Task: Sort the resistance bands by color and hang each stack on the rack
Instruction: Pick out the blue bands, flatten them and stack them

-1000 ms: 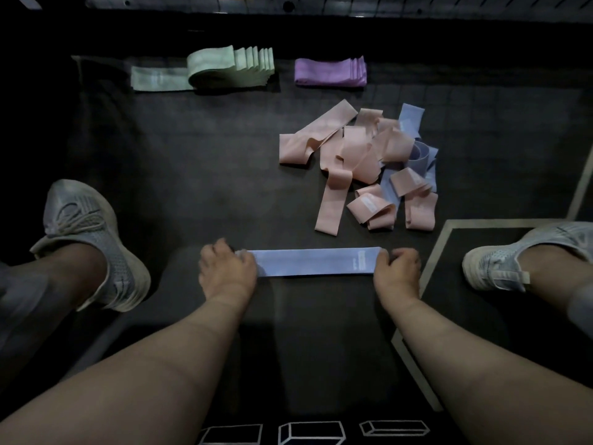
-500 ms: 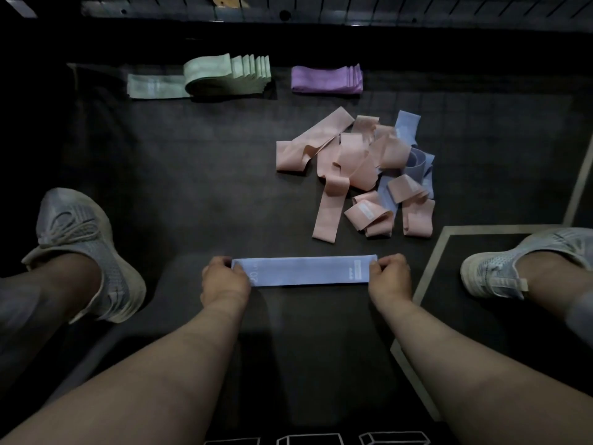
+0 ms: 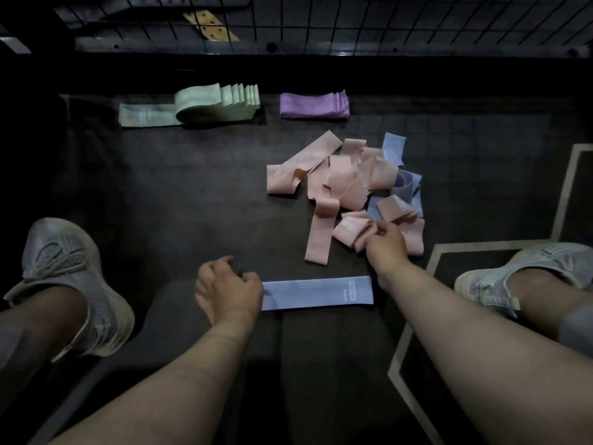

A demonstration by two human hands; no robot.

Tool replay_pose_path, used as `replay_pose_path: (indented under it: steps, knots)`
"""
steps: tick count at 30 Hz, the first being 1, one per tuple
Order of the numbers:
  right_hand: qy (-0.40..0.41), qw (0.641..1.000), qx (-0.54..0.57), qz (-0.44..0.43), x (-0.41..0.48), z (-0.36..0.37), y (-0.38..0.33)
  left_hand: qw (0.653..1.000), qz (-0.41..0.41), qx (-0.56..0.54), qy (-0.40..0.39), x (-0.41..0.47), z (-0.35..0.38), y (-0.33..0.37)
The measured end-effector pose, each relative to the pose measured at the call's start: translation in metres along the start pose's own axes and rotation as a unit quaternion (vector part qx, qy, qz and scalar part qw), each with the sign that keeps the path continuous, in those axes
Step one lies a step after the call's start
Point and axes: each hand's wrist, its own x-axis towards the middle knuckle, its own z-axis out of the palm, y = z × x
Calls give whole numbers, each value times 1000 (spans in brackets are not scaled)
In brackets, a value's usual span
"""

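Now the unsorted pile (image 3: 346, 187) lies mid-floor; the blue band (image 3: 317, 293) lies flat before us, first of its colour, we judge. Right hand (image 3: 385, 244) has left it for the pile, left hand (image 3: 227, 292) covers its end. Both are curled; we cannot tell what they grasp.

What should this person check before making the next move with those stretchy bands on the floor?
1. Blue band lies flat on the floor: ok.
2. Left hand covers its left end; whether it has a grip: cannot tell.
3. Right hand is at the near edge of the mixed pile; whether it holds a band: cannot tell.
4. More blue bands show in that pile, to pick next: ok.
5. Green stack and purple stack lie apart, colors unmixed: ok.
6. Stacks hung on the rack: not ok, both lie on the floor.
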Motion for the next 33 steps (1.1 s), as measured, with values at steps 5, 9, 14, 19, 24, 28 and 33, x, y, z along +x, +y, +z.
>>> replay_pose_path:
  steps: [5, 9, 14, 19, 24, 28, 33]
  knots:
    - [-3, 991, -99, -90, 9, -4, -3, 994, 95, -29, -45, -8, 7, 33]
    - [42, 936, -350, 4, 14, -12, 11, 983, 120, -56, -129, -15, 15, 58]
    - [-1, 944, -330, -4, 16, -13, 15, 969, 134, -42, -205, -24, 21, 71]
    - [18, 983, -160, 90, 31, -8, 13, 960, 133, -39, -243, -26, 19, 74]
    - [-14, 981, 34, 191, 41, 10, 4, 949, 143, -53, -274, -26, 15, 80]
    - [53, 993, 19, 102, 26, 8, -30, 940, 206, -57, -265, -26, 8, 97]
    - [28, 994, -37, -104, -1, -25, -88, 909, 299, -90, -275, -40, -11, 137]
